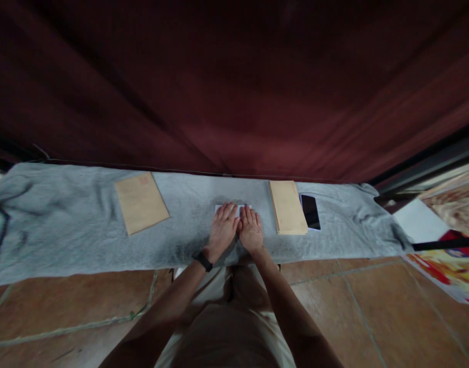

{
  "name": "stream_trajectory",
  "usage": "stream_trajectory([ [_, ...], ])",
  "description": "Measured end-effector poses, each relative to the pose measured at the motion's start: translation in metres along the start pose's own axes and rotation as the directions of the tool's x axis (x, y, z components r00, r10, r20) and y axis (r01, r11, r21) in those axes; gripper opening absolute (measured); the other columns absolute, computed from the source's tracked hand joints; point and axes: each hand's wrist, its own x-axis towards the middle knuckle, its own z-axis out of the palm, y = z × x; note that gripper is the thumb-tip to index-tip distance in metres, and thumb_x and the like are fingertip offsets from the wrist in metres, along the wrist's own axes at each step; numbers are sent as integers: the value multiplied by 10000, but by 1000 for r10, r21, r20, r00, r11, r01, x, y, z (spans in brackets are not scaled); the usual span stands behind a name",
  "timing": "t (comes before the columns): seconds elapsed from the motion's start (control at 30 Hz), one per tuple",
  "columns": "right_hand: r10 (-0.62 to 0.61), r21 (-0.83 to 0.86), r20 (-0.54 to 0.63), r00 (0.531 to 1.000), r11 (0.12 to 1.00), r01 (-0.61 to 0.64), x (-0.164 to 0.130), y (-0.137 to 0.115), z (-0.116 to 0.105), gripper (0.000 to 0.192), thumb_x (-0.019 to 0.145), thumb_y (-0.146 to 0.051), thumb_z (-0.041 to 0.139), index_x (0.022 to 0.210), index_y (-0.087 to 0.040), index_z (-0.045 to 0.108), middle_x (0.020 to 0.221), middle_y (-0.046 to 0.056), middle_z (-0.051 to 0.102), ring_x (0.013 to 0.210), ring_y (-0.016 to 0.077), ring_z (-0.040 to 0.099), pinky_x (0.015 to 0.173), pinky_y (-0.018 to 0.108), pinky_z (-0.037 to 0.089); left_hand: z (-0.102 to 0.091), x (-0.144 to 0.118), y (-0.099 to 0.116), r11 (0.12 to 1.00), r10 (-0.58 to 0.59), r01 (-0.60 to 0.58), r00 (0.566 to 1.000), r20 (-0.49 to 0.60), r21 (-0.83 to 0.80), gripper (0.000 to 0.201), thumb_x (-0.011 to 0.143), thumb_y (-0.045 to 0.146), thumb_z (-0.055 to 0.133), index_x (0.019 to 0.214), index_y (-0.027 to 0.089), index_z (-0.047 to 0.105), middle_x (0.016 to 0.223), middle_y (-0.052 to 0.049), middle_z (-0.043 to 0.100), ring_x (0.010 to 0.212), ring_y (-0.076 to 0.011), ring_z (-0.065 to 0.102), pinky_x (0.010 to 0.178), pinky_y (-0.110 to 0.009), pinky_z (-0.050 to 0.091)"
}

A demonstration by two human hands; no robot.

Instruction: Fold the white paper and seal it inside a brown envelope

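A grey cloth (pixel 65 225) covers the table in front of me. A brown envelope (pixel 141 202) lies to my left, an envelope stack (pixel 287 207) to my right, a black phone (pixel 310 211) just beside it. A dark red curtain (pixel 234 87) hangs behind; tiled floor (pixel 372 317) below.

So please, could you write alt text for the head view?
Both hands, left hand and right hand, press flat on a white paper on a grey cloth. A brown envelope lies left; an envelope stack and phone lie right.
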Motion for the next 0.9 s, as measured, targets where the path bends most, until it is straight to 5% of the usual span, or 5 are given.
stream_trajectory([
  [0.2,-5,-37,17,1000,999,5,0,1,0,553,1048,-211,336,1587,-88,360,1656,148,325,1541,286,285,1247,490,215,27,-6,3,1000,11,-10,998,68,-9,612,1058,399,306,1556,55,400,1620,-180,409,1551,-268,289,1269,-482,223],
  [0.43,51,-8,-19,999,999,-51,-4,7,1,551,1089,-303,307,1591,-79,344,1639,161,349,1529,283,321,1244,508,231,18,-18,-25,996,-53,49,997,51,72,610,1045,325,298,1567,16,369,1642,-186,357,1549,-284,293,1278,-477,200],
  [0.7,104,5,-110,989,995,-104,-2,11,-5,545,1091,-302,295,1541,-18,414,1619,199,375,1528,312,325,1245,535,250,16,-24,-29,994,-82,79,996,33,79,623,1038,332,297,1565,9,373,1638,-191,359,1534,-294,328,1277,-489,188],
  [0.9,-136,102,-63,989,985,142,10,-30,10,535,1100,-345,301,1535,-69,444,1601,152,431,1532,228,331,1251,430,293,17,-24,-32,994,-58,53,997,48,93,600,1006,218,289,1560,9,382,1636,-208,361,1554,-293,279,1268,-507,204],
])
